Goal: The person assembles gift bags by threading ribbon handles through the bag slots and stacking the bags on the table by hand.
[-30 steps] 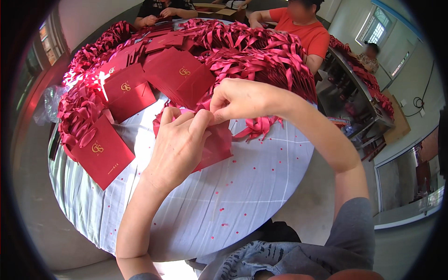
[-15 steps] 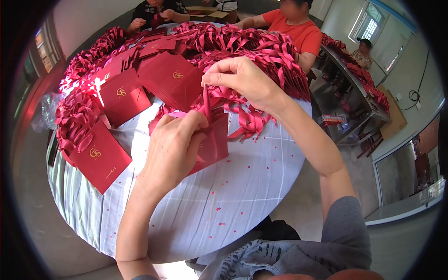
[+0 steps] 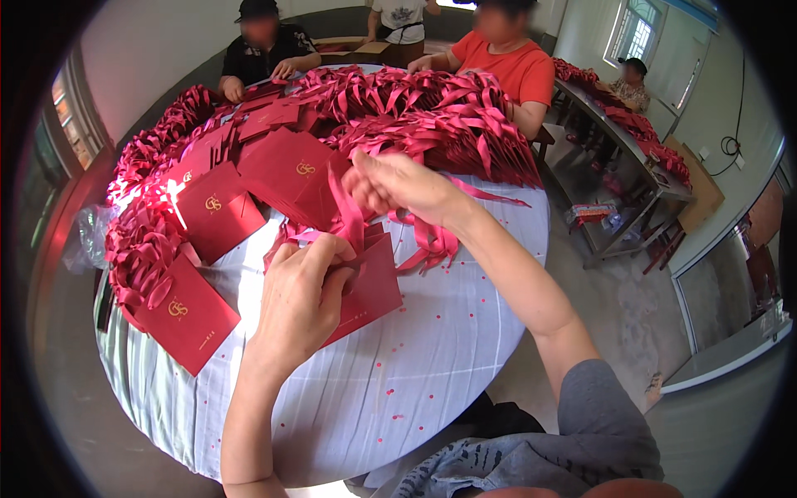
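A small red paper bag point(image 3: 371, 286) is tilted up on the table, its upper edge pinched between the thumb and fingers of my left hand point(image 3: 300, 295). A dark pink ribbon point(image 3: 352, 217) rises from the bag's top toward my right hand point(image 3: 404, 189). The fingers of my right hand are curled and closed beside the ribbon, slightly smeared; the exact grip is partly hidden. A loose ribbon end point(image 3: 490, 194) trails out to the right beneath my right wrist. More looped ribbon lies just behind the bag.
Red bags with gold emblems point(image 3: 290, 176) lie in stacks beyond my hands, and another bag point(image 3: 189, 311) lies at the left. Long ribboned rows point(image 3: 432, 124) fill the far side. Red dots speckle the white tablecloth point(image 3: 415, 365). Several people sit or stand beyond the round table.
My right hand has gone from a raised pinch on an upright ribbon to a lower, curled posture. The ribbon now hangs wider, and a loose end stretches right. My left hand keeps the bag.
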Tool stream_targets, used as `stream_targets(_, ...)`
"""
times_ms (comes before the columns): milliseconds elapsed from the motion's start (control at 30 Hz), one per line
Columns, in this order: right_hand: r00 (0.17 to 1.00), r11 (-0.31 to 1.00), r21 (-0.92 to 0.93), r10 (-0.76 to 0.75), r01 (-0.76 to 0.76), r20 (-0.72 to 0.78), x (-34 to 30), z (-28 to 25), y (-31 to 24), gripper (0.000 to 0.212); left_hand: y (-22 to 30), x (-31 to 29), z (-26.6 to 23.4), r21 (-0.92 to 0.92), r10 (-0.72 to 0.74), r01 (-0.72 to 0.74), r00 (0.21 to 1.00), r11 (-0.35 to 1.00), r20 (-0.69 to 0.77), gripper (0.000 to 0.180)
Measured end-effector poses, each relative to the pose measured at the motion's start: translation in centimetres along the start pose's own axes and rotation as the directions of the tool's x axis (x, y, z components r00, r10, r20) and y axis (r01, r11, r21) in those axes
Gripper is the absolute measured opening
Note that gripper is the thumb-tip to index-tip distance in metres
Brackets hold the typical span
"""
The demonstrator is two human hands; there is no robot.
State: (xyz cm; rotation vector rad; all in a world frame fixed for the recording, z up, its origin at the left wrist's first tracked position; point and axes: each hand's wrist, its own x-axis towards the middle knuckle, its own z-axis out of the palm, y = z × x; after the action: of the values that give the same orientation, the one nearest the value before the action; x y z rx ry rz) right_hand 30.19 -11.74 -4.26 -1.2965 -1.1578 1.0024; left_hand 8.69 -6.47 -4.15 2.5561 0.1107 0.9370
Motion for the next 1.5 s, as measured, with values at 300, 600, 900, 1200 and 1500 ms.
stream_targets(300,0.966,0.985,0.012,-0.171,0.172,0.196,-2.4,2.2,1.3,0.037,0.5,0.3,-0.5,0.067,-0.009,0.006,0.999,0.998,0.046,0.016)
stream_targets(600,0.978,0.94,0.286,-0.203,0.184,0.038,-2.4,2.7,0.8,0.023,1.1,0.3,0.3,0.173,0.036,-0.048,0.997,0.984,0.072,0.024)
stream_targets(900,0.934,0.924,0.156,-0.329,0.349,-0.142,-2.8,2.7,0.0,0.013,0.9,0.0,0.7,0.131,0.027,-0.025,0.999,0.991,-0.016,0.031)
stream_targets(1200,0.889,0.906,-0.067,-0.423,0.418,-0.175,-3.2,2.9,-0.7,0.019,1.1,0.2,0.2,0.181,-0.005,-0.006,0.998,0.984,0.062,0.036)
stream_targets(1500,0.858,0.871,0.024,-0.478,0.49,-0.187,-2.9,3.9,-1.2,0.017,1.1,-0.1,0.3,0.2,0.024,-0.042,0.996,0.979,0.09,0.035)
